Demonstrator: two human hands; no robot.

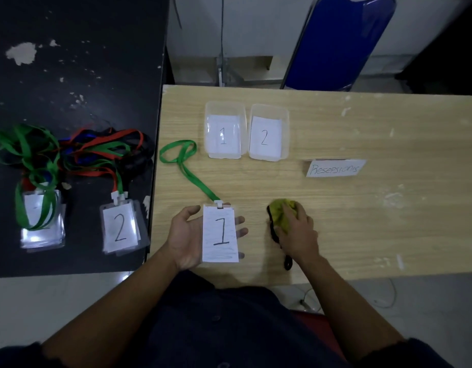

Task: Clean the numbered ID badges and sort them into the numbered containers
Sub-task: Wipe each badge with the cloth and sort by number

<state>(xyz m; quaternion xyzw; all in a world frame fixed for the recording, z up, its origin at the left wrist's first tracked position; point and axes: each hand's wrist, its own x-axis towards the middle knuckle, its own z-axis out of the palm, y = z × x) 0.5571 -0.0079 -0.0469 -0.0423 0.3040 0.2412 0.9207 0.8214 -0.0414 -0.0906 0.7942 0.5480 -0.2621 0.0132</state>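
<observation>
- On the wooden table (362, 221), both tubs stood side by side at the far edge. Tub 1 (225, 105) and tub 2 (269, 107) showed only their paper numbers, with no badge in either as far as I could see.
- By my reading the job was barely begun: nothing sorted, and the first badge not yet dropped.
- Left of me, on the black table (70, 75), two piles waited under a tangle of lanyards. One pile (120, 229) was marked 2; the other pile (42, 224) was too glared over for me to read its number.
- I had the left hand (187, 235) palm up, fingers nearly straight and the thumb spread wide. The badge (221, 235) marked 1 lay flat across them, carried rather than gripped.
- Its green lanyard (192, 179) trailed away over the wood and looped just beside tub 1.
- My right hand (298, 235) was curled down over the cloth (282, 215), fingers wrapped on the yellow wad where it sat on the table, near the badge but apart from it.
- Whether that badge was wiped I could not tell. Left to do, as I judged it: wipe, drop it in tub 1, then both piles.
</observation>
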